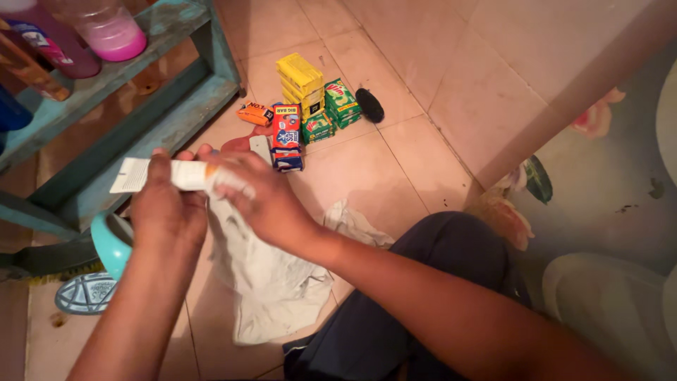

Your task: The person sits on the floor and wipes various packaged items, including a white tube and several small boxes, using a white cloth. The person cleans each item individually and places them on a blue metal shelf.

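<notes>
Both hands were on a white tube [159,174], held level just above the tiled floor [395,169]. The left hand [168,208] was clenched around its middle, and the right hand [264,201] gripped the orange end together with a pale cloth [271,282] hanging down from the tube. Past the tube sat stacked soap bars: yellow [302,83], green [342,104] and an orange-blue pack [287,134], with a black brush [369,104] beside them. Open floor was only to the right of the tube, up to the wall. Left of the tube, a teal shelf [141,120] with pink bottles [106,28] crowded close, and a teal cup [111,241] sat just below the tube.
</notes>
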